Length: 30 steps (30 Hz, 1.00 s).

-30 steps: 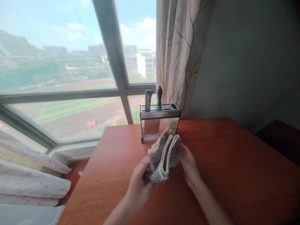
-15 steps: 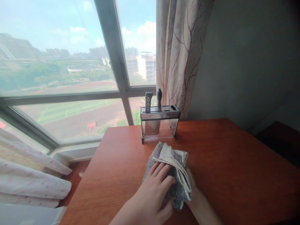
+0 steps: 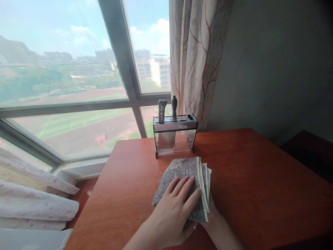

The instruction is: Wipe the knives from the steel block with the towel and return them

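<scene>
A folded grey cloth [image 3: 182, 184] lies flat on the wooden table [image 3: 260, 194], near the middle of its near half and just in front of a knife block [image 3: 174, 133]. The left hand [image 3: 173, 211] rests palm down on the cloth's near part, fingers spread and stretched forward across the fuzzy grey top; it presses on the cloth and is not closed around it. The right hand [image 3: 212, 215] sits at the cloth's near right corner, mostly hidden beneath the folded layers, so I cannot tell whether its fingers pinch the edge or merely lie under it.

The cloth makes a rough rectangle whose long axis runs from the person toward the window, leaning slightly to the right at the far end. Its folded layers fan out along the right side, where several pale edges show stacked beside one another; the grey pile faces up.

The knife block stands upright at the table's far edge, a clear-walled box with a metal slotted top. Two handles rise from its slots at the left, a grey handle [image 3: 162, 111] and a black handle [image 3: 174, 107] just beside it; a blade shows faintly through the clear wall. Behind it hangs a patterned curtain [image 3: 197, 59], beside the window [image 3: 78, 80].
</scene>
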Each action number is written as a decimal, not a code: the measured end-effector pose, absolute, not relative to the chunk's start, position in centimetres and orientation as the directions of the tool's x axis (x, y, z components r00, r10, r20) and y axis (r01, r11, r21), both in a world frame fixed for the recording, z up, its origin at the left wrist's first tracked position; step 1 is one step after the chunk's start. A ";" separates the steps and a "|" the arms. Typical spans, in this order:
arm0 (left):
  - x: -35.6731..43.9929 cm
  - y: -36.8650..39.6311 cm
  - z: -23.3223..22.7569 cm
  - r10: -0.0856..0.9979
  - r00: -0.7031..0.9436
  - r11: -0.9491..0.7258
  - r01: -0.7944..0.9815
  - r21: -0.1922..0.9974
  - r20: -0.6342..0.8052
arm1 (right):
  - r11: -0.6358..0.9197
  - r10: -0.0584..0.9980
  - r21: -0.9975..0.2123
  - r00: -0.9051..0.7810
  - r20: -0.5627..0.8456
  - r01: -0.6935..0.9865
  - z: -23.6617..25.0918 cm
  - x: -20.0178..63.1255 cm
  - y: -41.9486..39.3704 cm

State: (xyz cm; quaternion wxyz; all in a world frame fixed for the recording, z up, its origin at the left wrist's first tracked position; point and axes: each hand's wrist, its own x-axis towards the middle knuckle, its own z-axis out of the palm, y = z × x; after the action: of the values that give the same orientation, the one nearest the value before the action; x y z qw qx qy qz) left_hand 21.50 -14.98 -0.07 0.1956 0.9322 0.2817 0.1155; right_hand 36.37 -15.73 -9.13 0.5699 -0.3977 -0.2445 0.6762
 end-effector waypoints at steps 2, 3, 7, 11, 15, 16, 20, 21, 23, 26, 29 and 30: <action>21.1 -14.8 -1.0 0.595 0.794 -0.743 0.488 0.457 0.120 | -0.272 0.954 -0.681 -0.098 -0.283 -0.680 -8.1 36.3 -15.4; 20.9 -14.7 -1.4 0.620 0.771 -0.722 0.490 0.489 0.142 | -0.298 0.947 -0.643 -0.136 -0.290 -0.705 -7.6 36.2 -15.2; 20.5 -13.8 -2.3 0.783 0.589 -0.521 0.446 0.727 0.200 | -0.385 0.921 -0.648 -0.225 -0.319 -0.658 -6.2 35.8 -14.9; 20.3 -12.6 -1.4 0.896 0.430 -0.214 0.205 0.955 0.109 | -0.451 0.891 -0.632 -0.280 -0.357 -0.630 -6.1 36.0 -15.3; 19.7 -11.8 -0.2 0.914 0.389 -0.136 0.031 0.990 0.113 | -0.548 0.834 -0.561 -0.348 -0.429 -0.621 -6.5 36.4 -15.5; 19.4 -11.7 0.0 0.915 0.382 -0.157 0.042 0.987 0.130 | -0.551 0.830 -0.557 -0.341 -0.442 -0.621 -6.5 36.5 -15.5; 17.9 -11.9 0.4 0.800 0.539 -0.454 0.257 0.853 0.263 | -0.475 0.876 -0.647 -0.247 -0.414 -0.597 -6.1 37.0 -15.1; 17.7 -12.1 0.4 0.726 0.633 -0.556 0.307 0.772 0.271 | -0.439 0.896 -0.686 -0.223 -0.385 -0.580 -6.0 37.2 -14.9; 17.6 -12.8 0.2 0.582 0.785 -0.708 0.361 0.607 0.213 | -0.361 0.932 -0.752 -0.180 -0.316 -0.551 -5.7 37.5 -14.5; 18.4 -14.0 -0.8 0.538 0.837 -0.768 0.442 0.464 0.094 | -0.287 0.957 -0.765 -0.150 -0.247 -0.577 -5.5 37.9 -14.3; 19.5 -14.9 -1.9 0.594 0.801 -0.750 0.519 0.410 0.073 | -0.312 0.949 -0.698 -0.176 -0.262 -0.644 -5.7 38.0 -14.5; 19.8 -15.1 -2.2 0.621 0.779 -0.736 0.541 0.406 0.086 | -0.325 0.944 -0.672 -0.185 -0.273 -0.666 -5.8 38.0 -14.7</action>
State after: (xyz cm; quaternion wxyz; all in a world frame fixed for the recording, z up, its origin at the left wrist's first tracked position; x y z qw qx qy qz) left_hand 19.81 -15.09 -2.22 0.1825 0.9254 0.3139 0.1086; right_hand 38.04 -14.68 -5.85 0.5428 -0.3358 -0.2072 0.7414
